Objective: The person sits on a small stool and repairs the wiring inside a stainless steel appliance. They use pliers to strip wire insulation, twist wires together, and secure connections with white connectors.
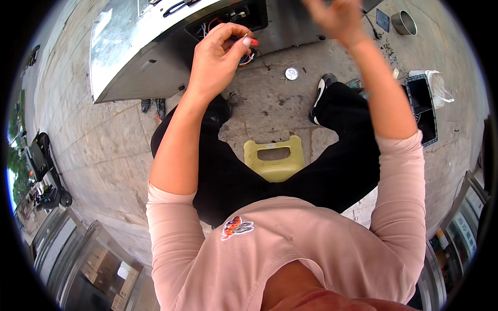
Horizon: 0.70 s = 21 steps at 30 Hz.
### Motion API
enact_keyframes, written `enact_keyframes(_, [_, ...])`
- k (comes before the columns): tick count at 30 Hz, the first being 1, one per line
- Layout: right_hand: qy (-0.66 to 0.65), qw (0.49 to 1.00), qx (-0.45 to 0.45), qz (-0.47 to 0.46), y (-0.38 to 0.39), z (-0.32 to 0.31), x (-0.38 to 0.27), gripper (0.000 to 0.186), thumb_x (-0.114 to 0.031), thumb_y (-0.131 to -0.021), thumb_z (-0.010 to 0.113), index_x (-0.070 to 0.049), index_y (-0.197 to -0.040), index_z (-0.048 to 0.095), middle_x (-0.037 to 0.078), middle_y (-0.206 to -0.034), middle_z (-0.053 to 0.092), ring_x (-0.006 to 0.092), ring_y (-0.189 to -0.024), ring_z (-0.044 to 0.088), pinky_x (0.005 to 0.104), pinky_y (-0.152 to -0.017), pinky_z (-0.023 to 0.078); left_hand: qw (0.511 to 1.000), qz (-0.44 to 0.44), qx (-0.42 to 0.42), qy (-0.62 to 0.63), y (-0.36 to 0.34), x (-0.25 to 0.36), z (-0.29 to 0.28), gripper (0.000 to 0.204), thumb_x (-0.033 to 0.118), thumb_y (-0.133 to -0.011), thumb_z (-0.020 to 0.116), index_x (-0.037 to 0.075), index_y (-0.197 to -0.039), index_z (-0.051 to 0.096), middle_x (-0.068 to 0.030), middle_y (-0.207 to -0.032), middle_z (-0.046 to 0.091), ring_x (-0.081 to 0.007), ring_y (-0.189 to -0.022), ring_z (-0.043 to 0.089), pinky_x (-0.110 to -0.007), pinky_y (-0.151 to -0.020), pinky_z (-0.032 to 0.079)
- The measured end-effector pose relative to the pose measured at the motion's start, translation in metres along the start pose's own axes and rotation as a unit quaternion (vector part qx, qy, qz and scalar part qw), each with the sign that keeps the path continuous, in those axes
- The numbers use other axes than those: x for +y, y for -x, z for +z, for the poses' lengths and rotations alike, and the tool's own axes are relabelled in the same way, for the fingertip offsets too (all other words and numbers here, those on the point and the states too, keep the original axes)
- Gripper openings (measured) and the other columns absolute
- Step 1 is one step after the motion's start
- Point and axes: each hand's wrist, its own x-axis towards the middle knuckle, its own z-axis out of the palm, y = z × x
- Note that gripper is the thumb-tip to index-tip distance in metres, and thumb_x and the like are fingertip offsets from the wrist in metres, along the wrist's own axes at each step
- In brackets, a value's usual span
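My left hand (215, 62) is raised in front of a metal cabinet (155, 72), with thumb and forefinger pinched together. From the pinch sticks out a small red piece (253, 42); its exact kind is too small to make out. Just behind this hand, a dark recess (257, 14) in the cabinet holds several coloured wires, and a few of them hang out below. My right hand (340, 23) is apart from the left, up by the right part of the cabinet at the picture's top edge. Motion smears it, and its fingers are partly cut off.
A yellow-green plastic stool (275, 168) stands between my legs. On the paved ground lies a round silvery lid or tin (291, 73). To the right are a metal pot (404, 23), a black divided tray (421, 98) and a white bucket (438, 88). A scooter (49, 171) is far left.
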Motion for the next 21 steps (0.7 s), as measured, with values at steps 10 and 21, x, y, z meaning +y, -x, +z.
enact_keyframes(10, [0.171, 0.919, -0.348, -0.076, 0.12, 0.155, 0.063, 0.018, -0.018, -0.088, 0.062, -0.014, -0.103, 0.071, 0.01, -0.101, 0.058, 0.0288, -0.097, 0.063, 0.0408, -0.078, 0.054, 0.999, -0.003, -0.007, 0.053, -0.005, 0.0, 0.001, 0.01, 0.002, -0.094, 0.062, -0.005, -0.102, 0.064, -0.0038, -0.096, 0.059, -0.0087, -0.079, 0.063, -0.023, -0.071, 0.051])
enact_keyframes(21, [-0.322, 0.898, -0.099, 0.283, 0.068, 0.025, -0.052, 0.007, -0.008, -0.096, 0.062, -0.001, -0.098, 0.063, 0.001, -0.081, 0.065, 0.0077, -0.073, 0.06, 0.0242, -0.067, 0.049, 0.999, -0.045, 0.005, -0.002, 0.006, 0.009, -0.01, 0.013, 0.007, -0.091, 0.069, 0.0, -0.102, 0.069, -0.0021, -0.091, 0.072, -0.0046, -0.077, 0.062, -0.022, -0.068, 0.051])
